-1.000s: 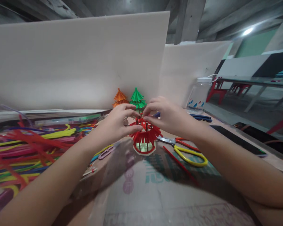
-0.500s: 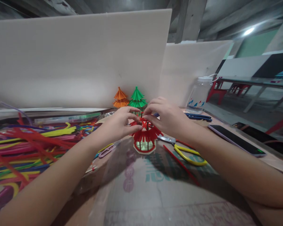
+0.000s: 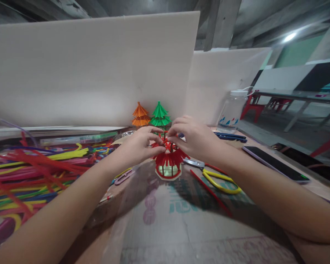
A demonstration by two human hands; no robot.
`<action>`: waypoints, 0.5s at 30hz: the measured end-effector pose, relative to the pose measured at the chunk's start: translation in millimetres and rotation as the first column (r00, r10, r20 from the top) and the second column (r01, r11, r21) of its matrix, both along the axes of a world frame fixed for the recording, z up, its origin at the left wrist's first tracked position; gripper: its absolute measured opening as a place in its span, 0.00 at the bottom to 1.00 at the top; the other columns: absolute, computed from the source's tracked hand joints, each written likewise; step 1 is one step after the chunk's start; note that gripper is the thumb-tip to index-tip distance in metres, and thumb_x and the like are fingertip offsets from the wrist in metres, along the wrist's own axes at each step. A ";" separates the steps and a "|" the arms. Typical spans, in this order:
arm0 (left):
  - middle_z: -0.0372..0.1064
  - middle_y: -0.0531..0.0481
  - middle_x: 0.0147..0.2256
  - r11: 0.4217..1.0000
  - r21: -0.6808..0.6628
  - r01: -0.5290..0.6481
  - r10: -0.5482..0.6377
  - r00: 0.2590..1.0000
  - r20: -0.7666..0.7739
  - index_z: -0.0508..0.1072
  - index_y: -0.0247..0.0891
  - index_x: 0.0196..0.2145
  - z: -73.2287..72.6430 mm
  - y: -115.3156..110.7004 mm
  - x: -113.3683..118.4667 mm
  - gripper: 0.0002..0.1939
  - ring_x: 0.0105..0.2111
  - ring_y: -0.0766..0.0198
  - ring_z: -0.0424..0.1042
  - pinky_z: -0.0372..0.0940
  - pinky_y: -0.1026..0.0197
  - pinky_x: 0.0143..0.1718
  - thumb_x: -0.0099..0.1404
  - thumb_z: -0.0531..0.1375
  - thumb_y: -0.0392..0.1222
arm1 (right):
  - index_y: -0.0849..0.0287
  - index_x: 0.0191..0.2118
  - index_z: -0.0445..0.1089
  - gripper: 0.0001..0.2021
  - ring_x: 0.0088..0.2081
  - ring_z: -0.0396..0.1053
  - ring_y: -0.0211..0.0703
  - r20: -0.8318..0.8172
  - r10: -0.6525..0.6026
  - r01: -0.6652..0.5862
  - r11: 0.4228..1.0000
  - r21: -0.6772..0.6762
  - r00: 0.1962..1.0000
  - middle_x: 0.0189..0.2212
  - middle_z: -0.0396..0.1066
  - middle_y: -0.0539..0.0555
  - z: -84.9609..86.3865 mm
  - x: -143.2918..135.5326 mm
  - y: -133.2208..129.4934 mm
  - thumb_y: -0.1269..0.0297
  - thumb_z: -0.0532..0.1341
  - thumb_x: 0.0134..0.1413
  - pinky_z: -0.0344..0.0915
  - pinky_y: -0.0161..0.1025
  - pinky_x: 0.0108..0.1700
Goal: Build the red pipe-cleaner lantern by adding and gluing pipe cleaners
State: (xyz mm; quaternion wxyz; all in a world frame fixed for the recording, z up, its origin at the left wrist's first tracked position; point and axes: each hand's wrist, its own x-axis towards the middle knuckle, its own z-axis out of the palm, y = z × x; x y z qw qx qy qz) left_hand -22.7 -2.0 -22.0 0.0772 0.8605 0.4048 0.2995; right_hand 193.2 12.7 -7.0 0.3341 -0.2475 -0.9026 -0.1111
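Observation:
A small red pavilion model (image 3: 169,158) stands upright on a pale polygonal base, with a fringed red roof, dark posts and a red ring above. My left hand (image 3: 139,144) is at the upper left of the model, its thumb and fingers bent around the left of the ring and posts. From the right, my right hand (image 3: 191,135) pinches at the upper right of the ring. Behind stand an orange tiered model (image 3: 140,115) and a green one (image 3: 160,114).
Scissors with yellow handles (image 3: 221,182) and a red strip (image 3: 209,190) lie right of the model. Farther right are a phone (image 3: 275,163) and a clear bottle (image 3: 229,112). Colourful fuzzy stems (image 3: 44,165) cover the left. A white board (image 3: 93,69) rises behind.
My right hand's fingertips have shifted very slightly at the top of the red model. The model and my left hand look almost unchanged.

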 end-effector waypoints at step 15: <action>0.72 0.43 0.51 1.000 0.023 0.005 -0.005 1.000 -0.014 0.78 0.40 0.31 0.6 -0.3 0.7 0.06 0.56 0.53 0.70 0.65 0.48 0.57 0.65 0.64 0.42 | 0.62 0.36 0.78 0.08 0.39 0.69 0.47 0.038 -0.017 0.018 1.000 -0.019 0.999 0.34 0.76 0.57 -1.6 -1.2 0.9 0.70 0.61 0.63 0.62 0.43 0.45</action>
